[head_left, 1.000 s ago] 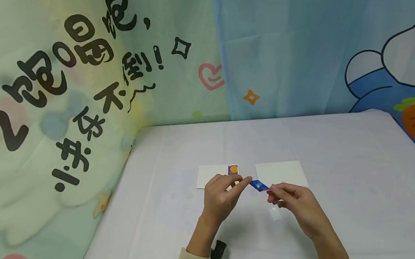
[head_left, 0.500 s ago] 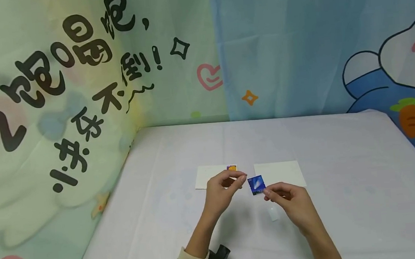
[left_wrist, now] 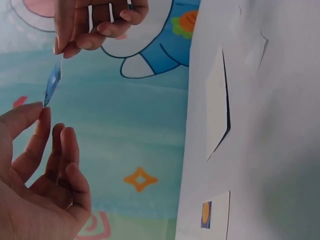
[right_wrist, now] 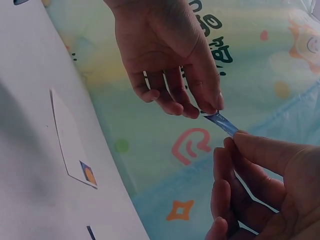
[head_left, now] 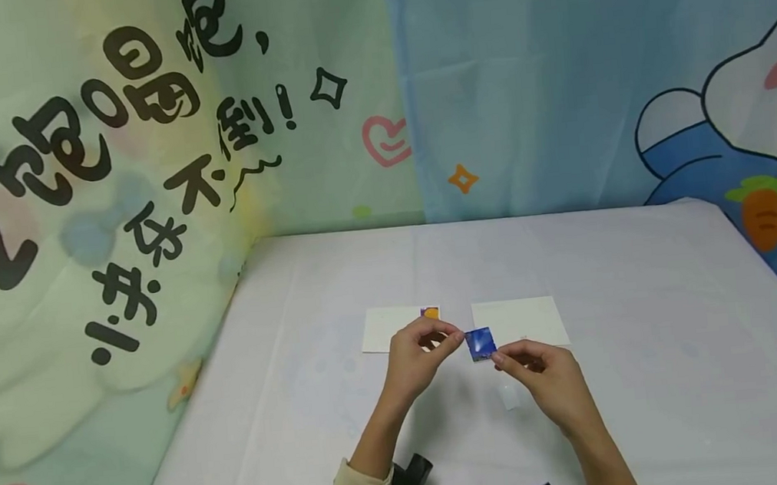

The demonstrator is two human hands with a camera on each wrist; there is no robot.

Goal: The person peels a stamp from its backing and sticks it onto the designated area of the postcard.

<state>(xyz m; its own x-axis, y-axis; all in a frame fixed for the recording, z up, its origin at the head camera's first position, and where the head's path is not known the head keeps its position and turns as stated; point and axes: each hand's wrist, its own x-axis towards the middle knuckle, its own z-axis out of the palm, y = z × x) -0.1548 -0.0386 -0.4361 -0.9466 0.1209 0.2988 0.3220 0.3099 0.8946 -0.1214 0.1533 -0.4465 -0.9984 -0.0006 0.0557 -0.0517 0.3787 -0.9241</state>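
A small blue square sticker (head_left: 481, 344) is held up between both hands above the table, its printed face toward the head camera. My left hand (head_left: 421, 355) pinches its upper left corner between thumb and index finger. The opposite lower corner is pinched by my right hand (head_left: 542, 375). Seen in the left wrist view, the sticker (left_wrist: 53, 82) is nearly edge-on, with the other fingers of the left hand (left_wrist: 45, 185) loosely bent. From the right wrist, the sticker (right_wrist: 222, 124) shows as a narrow strip between the fingertips.
Behind the hands lie two white cards, the left card (head_left: 383, 326) bearing an orange-and-purple sticker (head_left: 430, 313), the right card (head_left: 520, 319) plain. A small pale piece (head_left: 509, 397) lies on the white tabletop (head_left: 650, 374). Black objects (head_left: 412, 474) show near the wrists.
The sticker has turned from a slant to face the head camera. Half a second ago the left fingertips were slightly off its corner; now they pinch it. The right hand keeps its grip.
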